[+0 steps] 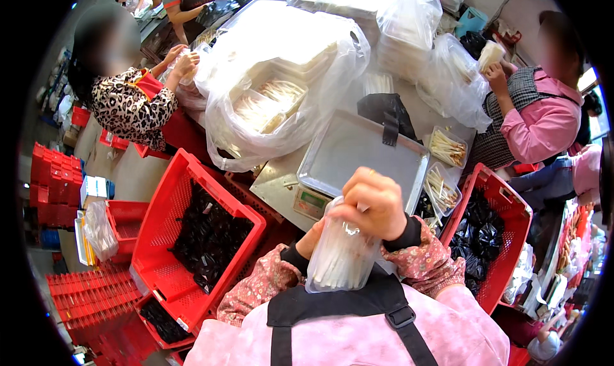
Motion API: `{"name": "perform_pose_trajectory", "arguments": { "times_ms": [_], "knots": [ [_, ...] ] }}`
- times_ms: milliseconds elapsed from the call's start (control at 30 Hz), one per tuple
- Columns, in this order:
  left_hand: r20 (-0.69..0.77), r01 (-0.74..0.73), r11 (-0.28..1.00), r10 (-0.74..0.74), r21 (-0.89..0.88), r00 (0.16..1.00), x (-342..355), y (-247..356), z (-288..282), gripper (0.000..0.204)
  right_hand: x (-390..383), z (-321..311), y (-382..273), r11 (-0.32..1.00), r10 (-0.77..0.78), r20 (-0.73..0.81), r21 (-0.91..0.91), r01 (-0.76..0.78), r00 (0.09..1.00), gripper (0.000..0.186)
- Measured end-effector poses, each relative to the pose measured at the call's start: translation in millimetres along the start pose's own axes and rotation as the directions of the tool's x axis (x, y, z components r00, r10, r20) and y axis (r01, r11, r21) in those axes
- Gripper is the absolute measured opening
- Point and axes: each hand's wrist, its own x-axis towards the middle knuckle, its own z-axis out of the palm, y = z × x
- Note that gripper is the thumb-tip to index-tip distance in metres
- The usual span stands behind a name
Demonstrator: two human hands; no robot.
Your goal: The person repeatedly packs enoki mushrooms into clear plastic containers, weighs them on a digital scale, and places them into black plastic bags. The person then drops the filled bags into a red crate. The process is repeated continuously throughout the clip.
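Observation:
Close to my chest is a clear plastic package (339,264) full of thin white sticks, apparently a tray inside a bag. My right hand (377,203) is closed on the gathered upper end of the package, fingers bent together. Against its left side my left hand (309,241) grips it, with most of the fingers hidden behind the plastic. Just beyond my hands lies a shallow metal tray (358,155) on a weighing scale with a small green display (311,203). Two small clear tubs of sticks, a nearer tub (441,188) and a farther tub (448,147), sit right of the tray.
A large clear bag (224,126) of filled tubs stands beyond the scale, beside a black plastic piece (390,116). Red crates, a left crate (160,257) and a right crate (505,257), hold black bags. Co-workers stand at left and right; more red crates (89,302) are stacked far left.

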Motion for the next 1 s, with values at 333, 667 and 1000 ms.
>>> {"name": "perform_pose_trajectory", "arguments": {
  "times_ms": [333,667,1000],
  "knots": [
    [-0.588,0.484,0.809,-0.224,0.332,0.777,-4,33,24,0.074,30,3,10,0.954,-0.237,0.227,-0.127,0.270,0.945,0.041],
    [-0.524,0.452,0.852,-0.266,0.266,0.809,-14,33,7,0.070,20,9,14,0.919,-0.375,0.073,-0.100,0.381,0.924,0.044],
    [-0.096,0.106,0.907,-0.073,0.407,0.993,-23,23,-22,0.070,19,-13,-12,0.897,-0.431,0.088,-0.068,0.437,0.898,0.047]
  ]
}}
